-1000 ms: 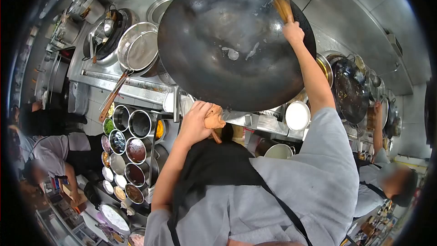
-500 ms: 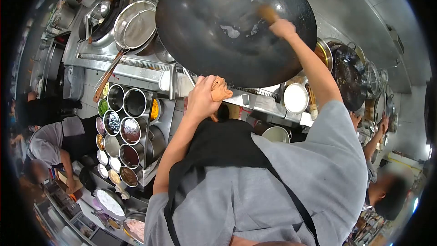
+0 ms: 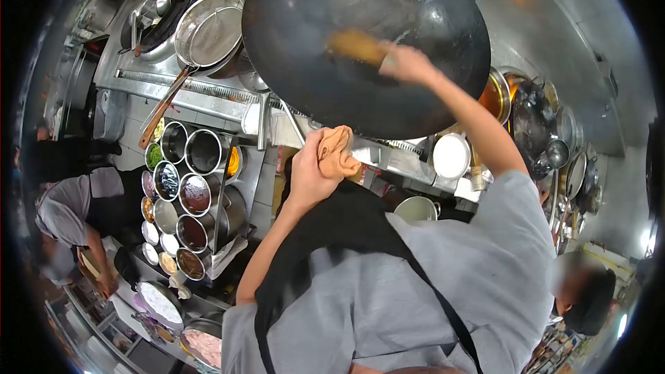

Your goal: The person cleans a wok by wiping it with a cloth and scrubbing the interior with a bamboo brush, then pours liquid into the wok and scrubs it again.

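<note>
A large dark wok (image 3: 298,14) fills the top middle, wet smears on its inside. Over it, my right hand (image 3: 409,66) is closed on a brown brush (image 3: 355,46), blurred by motion, whose bristles are at the wok's inner surface. At the wok's near edge my left hand (image 3: 308,173) grips a folded orange-brown cloth (image 3: 337,152); the rim part it covers is hidden.
Sauce pots (image 3: 196,194) stand in a rack at the left, a strainer (image 3: 208,31) above them. Right of the wok are a white bowl (image 3: 451,156), an oil pot (image 3: 493,97) and a second wok (image 3: 532,121). Co-workers (image 3: 59,208) are at both sides.
My right hand has swept the brush left and slightly down across the wok. The cloth in my left hand shows more, and a ladle now appears over the second wok at the right.
</note>
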{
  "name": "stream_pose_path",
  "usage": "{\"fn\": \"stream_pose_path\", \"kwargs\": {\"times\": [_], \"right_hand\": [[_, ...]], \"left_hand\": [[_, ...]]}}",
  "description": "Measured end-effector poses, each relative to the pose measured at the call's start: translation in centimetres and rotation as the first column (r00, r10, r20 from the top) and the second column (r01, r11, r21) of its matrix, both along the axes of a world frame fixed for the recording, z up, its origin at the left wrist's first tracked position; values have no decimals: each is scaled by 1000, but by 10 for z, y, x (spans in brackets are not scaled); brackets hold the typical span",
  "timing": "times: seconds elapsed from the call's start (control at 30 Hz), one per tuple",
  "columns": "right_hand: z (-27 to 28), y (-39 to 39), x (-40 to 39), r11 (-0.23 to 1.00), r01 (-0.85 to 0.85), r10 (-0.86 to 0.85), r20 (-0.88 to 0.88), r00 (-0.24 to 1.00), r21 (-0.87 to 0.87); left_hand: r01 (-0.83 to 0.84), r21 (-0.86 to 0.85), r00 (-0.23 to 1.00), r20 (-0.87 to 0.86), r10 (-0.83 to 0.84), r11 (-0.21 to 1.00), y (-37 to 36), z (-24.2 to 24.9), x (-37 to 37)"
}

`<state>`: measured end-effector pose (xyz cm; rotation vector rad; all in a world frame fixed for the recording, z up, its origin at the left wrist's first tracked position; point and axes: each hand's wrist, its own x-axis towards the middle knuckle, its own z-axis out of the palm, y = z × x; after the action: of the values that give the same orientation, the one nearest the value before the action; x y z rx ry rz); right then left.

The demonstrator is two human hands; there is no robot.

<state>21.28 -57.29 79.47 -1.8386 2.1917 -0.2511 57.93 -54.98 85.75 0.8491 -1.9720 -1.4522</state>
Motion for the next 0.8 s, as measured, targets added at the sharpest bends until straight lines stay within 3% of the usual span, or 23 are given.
{"fn": "stream_pose_path", "kwargs": {"times": [0.03,0.07,0.1,0.13,0.17,0.2,0.23,0.27,0.33,0.37,0.4,0.43,0.5,0.53,0.57,0.6,0.63,0.67,0.7,0.77,0.8], "right_hand": [[-16,5,2,947,-296,301,23,953,-124],[-8,-6,-12,941,-310,314,9,949,-135],[1,-10,-29,978,-173,152,173,973,118],[12,-14,-45,920,-65,-53,288,956,387],[42,-25,-62,869,145,-280,229,932,473],[11,-39,-116,859,346,-415,118,902,378],[-28,-54,-163,814,568,-561,-92,823,119],[-45,-64,-148,603,648,-777,-160,608,-466],[-55,-91,-134,575,730,-811,-143,567,-369],[-26,-85,-94,770,639,-634,-125,763,-9],[6,-79,-52,847,419,-456,39,889,327],[9,-56,-8,968,123,-121,-22,992,220],[9,1,62,962,13,-3,-36,999,272],[24,25,72,937,-66,57,38,998,344],[12,35,31,951,-99,83,66,994,294],[-2,39,-10,960,-128,106,100,989,249],[17,25,-45,900,173,-163,-58,985,400],[37,11,-81,734,453,-372,-258,892,506],[4,13,-133,784,621,-541,-489,684,1],[16,-5,-166,626,752,-776,-257,576,-206],[34,-9,-153,627,750,-775,-261,575,-210]], "left_hand": [[-14,-9,1000,-14,14,1000,-1,13,0],[-78,-46,996,28,80,996,1,28,8],[-130,-80,987,82,137,988,7,36,22],[-218,105,976,37,215,970,14,32,39],[-289,292,954,7,300,912,23,28,55],[-330,218,944,103,314,918,37,37,73],[-361,134,924,189,334,923,41,48,80],[-359,130,924,189,332,924,37,52,77],[-282,176,913,350,208,943,33,59,73],[-272,183,916,351,196,945,24,60,64],[-51,-63,940,334,69,997,8,60,49],[170,-298,938,341,-62,939,-6,57,34],[319,-428,909,391,-146,846,-30,37,9],[297,-465,936,313,-159,834,-40,20,-1],[283,-461,942,297,-154,841,-52,15,-8],[353,-362,898,390,-204,863,-61,10,-12],[429,-246,832,483,-274,869,-63,6,-13],[421,-323,867,420,-270,847,-64,2,-15],[428,-317,864,419,-280,846,-60,-2,-11],[404,-342,881,394,-261,848,-60,-8,-15],[375,-348,899,361,-246,859,-57,-6,-16]]}}
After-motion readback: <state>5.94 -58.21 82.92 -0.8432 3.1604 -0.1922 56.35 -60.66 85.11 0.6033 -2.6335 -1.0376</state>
